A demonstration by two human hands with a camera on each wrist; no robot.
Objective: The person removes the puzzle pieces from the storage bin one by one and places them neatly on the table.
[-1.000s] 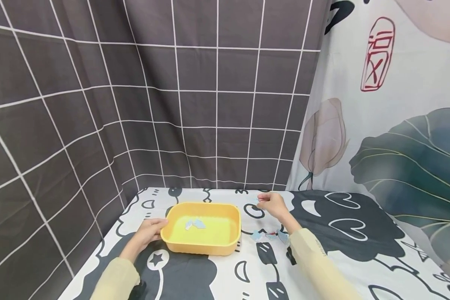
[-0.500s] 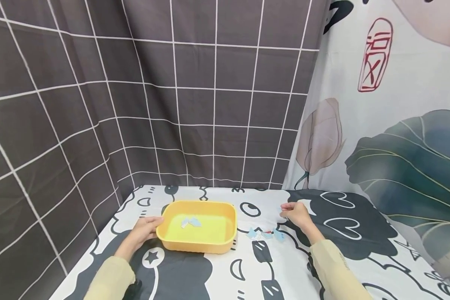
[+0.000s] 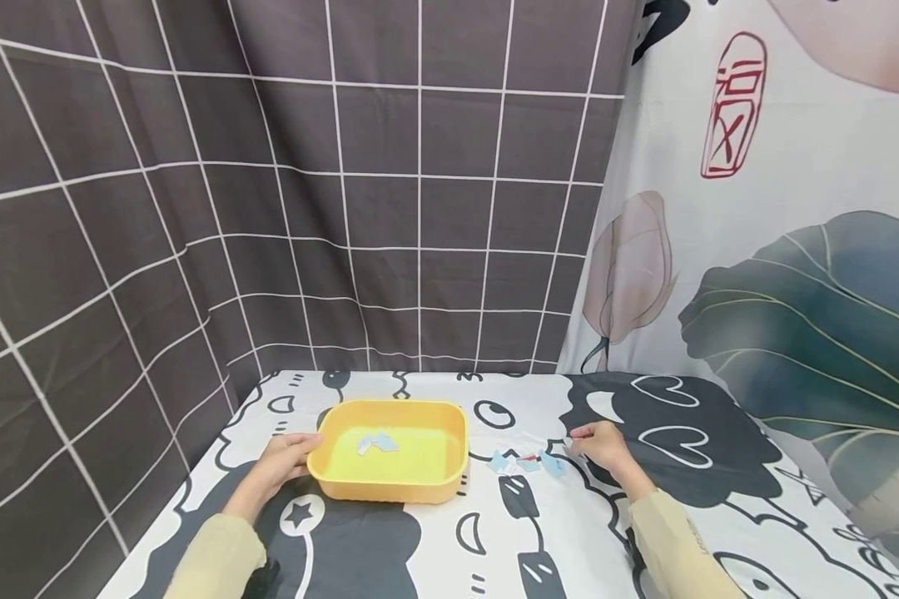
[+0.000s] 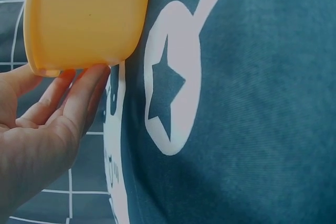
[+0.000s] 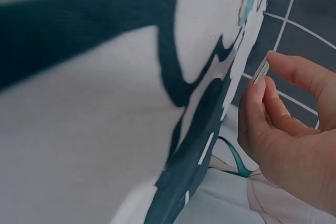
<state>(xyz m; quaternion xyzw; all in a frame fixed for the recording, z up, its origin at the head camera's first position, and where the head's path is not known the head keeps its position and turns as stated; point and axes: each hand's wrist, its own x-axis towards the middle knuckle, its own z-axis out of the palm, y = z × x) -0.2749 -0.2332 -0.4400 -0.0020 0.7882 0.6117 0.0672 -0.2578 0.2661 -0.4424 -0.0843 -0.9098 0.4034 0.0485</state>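
Observation:
A yellow plastic basin (image 3: 388, 492) stands on the cloth, left of the middle, with light blue and white paper scraps (image 3: 384, 443) lying inside it. My left hand (image 3: 280, 459) grips its left end, the thumb at the rim and the fingers against the outer wall (image 4: 89, 19). Between thumb and fingertips, my right hand (image 3: 605, 445) pinches a small thin flat scrap (image 5: 261, 71), seen nearly edge-on. Left of that hand, several blue and white scraps (image 3: 551, 464) lie in a row on the cloth, one with a red mark.
A white cloth with black cartoon prints (image 3: 487, 520) covers the table. Behind it hangs a dark grey curtain (image 3: 378, 208) with white grid lines. To the right hangs a white curtain with a big green leaf (image 3: 817, 324).
My right hand has moved right and towards me, from beyond the row of scraps to its right side, still pinching the small scrap. My left hand stays on the basin.

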